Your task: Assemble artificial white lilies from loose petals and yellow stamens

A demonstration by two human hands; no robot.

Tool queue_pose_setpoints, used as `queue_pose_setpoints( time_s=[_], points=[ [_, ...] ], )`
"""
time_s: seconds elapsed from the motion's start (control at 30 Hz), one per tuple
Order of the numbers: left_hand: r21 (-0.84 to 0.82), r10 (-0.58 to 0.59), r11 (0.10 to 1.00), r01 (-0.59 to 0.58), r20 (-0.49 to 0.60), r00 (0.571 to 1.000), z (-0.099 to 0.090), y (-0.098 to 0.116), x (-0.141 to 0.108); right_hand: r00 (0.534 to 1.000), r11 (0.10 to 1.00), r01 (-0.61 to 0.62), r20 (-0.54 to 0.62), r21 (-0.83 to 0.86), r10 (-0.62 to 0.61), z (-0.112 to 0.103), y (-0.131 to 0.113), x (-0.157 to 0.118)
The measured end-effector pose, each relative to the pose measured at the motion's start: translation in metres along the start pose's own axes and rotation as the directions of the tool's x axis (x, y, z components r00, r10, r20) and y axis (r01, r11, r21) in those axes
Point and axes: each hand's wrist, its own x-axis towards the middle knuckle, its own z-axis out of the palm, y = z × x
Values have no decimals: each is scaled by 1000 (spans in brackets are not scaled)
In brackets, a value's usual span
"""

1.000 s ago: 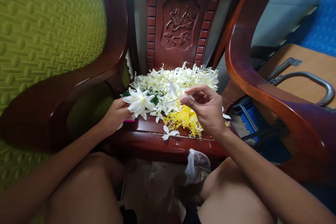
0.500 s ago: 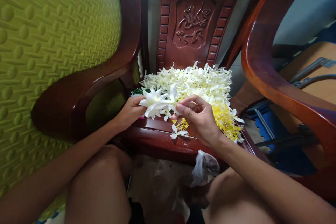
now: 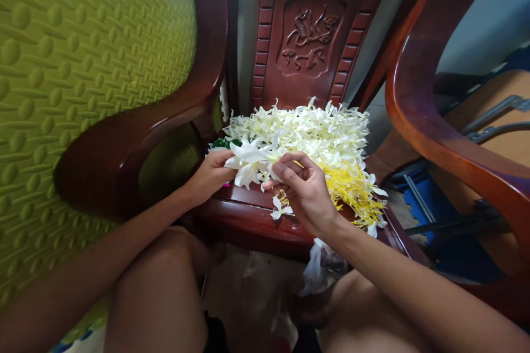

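A cluster of white flowers (image 3: 247,162) stands out from my left hand (image 3: 212,175), whose fingers are closed on it at its left end. Against the cluster's right side, my right hand (image 3: 304,187) pinches a white flower (image 3: 274,164); its fingertips partly hide the base. Behind both hands a large heap of white flowers (image 3: 314,127) covers the wooden seat. Yellow strands (image 3: 351,193) lie at the heap's right front. One loose white flower (image 3: 281,208) rests near the seat's front edge, just below my right hand.
Wooden armrests rise at left (image 3: 136,138) and right (image 3: 434,127), with a carved backrest (image 3: 310,38) behind. A clear plastic bag (image 3: 318,267) hangs below the seat edge between my knees. A green textured surface (image 3: 83,38) fills the left.
The view has shifted slightly. My right hand has moved a little left and down relative to the seat, bringing its flower closer to the cluster; more yellow strands show beside it.
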Motion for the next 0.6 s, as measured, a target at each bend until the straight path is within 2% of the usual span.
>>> queue_pose_setpoints(
  time_s=[0.2,0.43,0.6],
  points=[
    [-48,-32,998,30,-28,999,1,1,0,1000,1000,-18,-15,1,18,5,-3,2],
    [-78,15,997,-18,-45,999,0,4,-1,1000,998,-24,2,-64,24,5,7,4],
    [-77,-5,997,2,-35,999,0,4,-2,1000,982,-5,15,-188,8,4,10,6]
  ],
)
